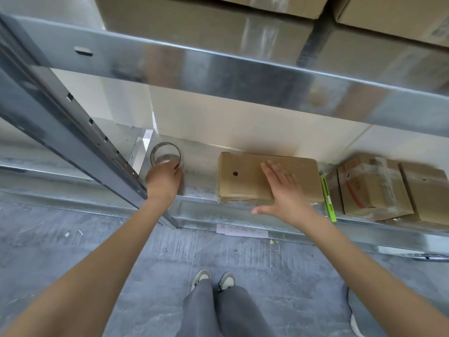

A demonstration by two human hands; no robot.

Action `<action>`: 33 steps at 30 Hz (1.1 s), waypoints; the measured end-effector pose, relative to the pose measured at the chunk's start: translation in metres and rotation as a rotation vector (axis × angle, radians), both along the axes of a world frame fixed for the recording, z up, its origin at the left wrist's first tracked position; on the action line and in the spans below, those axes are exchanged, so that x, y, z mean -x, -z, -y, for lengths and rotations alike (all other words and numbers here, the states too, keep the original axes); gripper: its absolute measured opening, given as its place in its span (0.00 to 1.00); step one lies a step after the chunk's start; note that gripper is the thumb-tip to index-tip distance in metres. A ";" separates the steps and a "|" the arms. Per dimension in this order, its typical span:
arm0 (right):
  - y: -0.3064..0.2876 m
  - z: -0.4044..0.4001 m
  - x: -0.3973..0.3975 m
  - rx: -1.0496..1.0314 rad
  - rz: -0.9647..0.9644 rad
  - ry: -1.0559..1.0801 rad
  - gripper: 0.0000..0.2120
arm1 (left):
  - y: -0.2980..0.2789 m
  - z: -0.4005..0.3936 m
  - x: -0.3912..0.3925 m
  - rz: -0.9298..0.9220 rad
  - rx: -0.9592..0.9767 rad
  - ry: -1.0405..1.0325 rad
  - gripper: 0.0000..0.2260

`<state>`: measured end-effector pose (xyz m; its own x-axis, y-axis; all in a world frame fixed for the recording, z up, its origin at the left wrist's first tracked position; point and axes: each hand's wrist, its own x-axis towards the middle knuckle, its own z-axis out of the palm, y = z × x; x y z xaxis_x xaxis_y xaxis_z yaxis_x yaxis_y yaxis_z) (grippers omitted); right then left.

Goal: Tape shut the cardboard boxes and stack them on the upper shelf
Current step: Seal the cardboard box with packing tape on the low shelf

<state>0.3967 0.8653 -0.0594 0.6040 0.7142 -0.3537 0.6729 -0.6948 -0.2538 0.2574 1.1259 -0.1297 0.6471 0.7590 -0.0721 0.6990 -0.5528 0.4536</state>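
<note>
A person stands at a metal rack, both arms reaching onto the lower shelf. The left hand is curled around the near edge of a roll of clear tape, which stands on its rim at the shelf's left end, just beside the upright post. The right hand is released, fingers straight and spread, palm flat on the top of a plain cardboard box.

The box lies at about three o'clock from the tape-holding grip, near but apart, with bare shelf between them. Its long axis runs left to right along the shelf edge, from nine to three o'clock. A green utility knife lies just beside the box's right end, and two more boxes sit further toward three o'clock, one already wrapped in tape.

Stacked cartons already fill the upper shelf at twelve o'clock. The tape would likely have to travel rightward to the steadied box, the right hand being the nearer of the two.
</note>
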 end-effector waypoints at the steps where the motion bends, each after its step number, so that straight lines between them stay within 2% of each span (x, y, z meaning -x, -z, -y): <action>1: 0.004 0.001 -0.001 0.032 0.010 -0.017 0.57 | 0.003 0.000 -0.003 -0.038 -0.037 0.014 0.08; 4: 0.007 -0.001 0.001 0.063 0.037 -0.041 0.56 | 0.003 -0.003 -0.012 -0.064 0.031 0.015 0.06; 5: 0.005 -0.003 0.002 0.040 0.038 -0.030 0.55 | 0.002 -0.004 -0.014 -0.050 0.075 0.016 0.10; 7: 0.000 -0.014 0.003 -0.034 0.030 -0.004 0.56 | -0.005 -0.003 -0.017 0.069 0.124 0.026 0.18; 9: -0.005 -0.035 0.003 -0.066 0.028 -0.044 0.59 | -0.014 0.004 -0.029 0.265 0.176 0.080 0.18; 11: -0.006 -0.062 0.002 -0.027 0.043 -0.154 0.64 | -0.020 0.016 -0.050 0.349 0.414 0.135 0.18; 13: -0.003 -0.086 0.003 0.048 0.047 -0.253 0.68 | -0.018 0.030 -0.068 0.316 0.682 0.155 0.19; 16: 0.010 -0.096 0.006 0.107 0.073 -0.280 0.70 | -0.001 0.048 -0.072 0.355 0.826 0.192 0.18; 18: 0.018 -0.094 0.009 0.088 0.120 -0.263 0.69 | 0.008 0.053 -0.069 0.411 0.843 0.156 0.14; 20: 0.022 -0.095 0.013 0.061 0.158 -0.243 0.65 | 0.006 0.053 -0.069 0.382 0.800 0.143 0.12; 24: 0.026 -0.082 0.031 0.023 0.199 -0.235 0.57 | 0.002 0.056 -0.071 0.365 0.716 0.157 0.13; 27: 0.032 -0.047 0.065 0.024 0.239 -0.296 0.56 | 0.002 0.060 -0.071 0.359 0.710 0.140 0.14; 33: 0.032 -0.030 0.077 -0.032 0.175 -0.306 0.52 | -0.002 0.062 -0.070 0.396 0.779 0.118 0.16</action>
<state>0.3195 0.8954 -0.0911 0.4099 0.8805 -0.2380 0.8838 -0.4480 -0.1351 0.3279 1.0639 -0.1276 0.8054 0.5140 -0.2952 0.3682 -0.0435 0.9287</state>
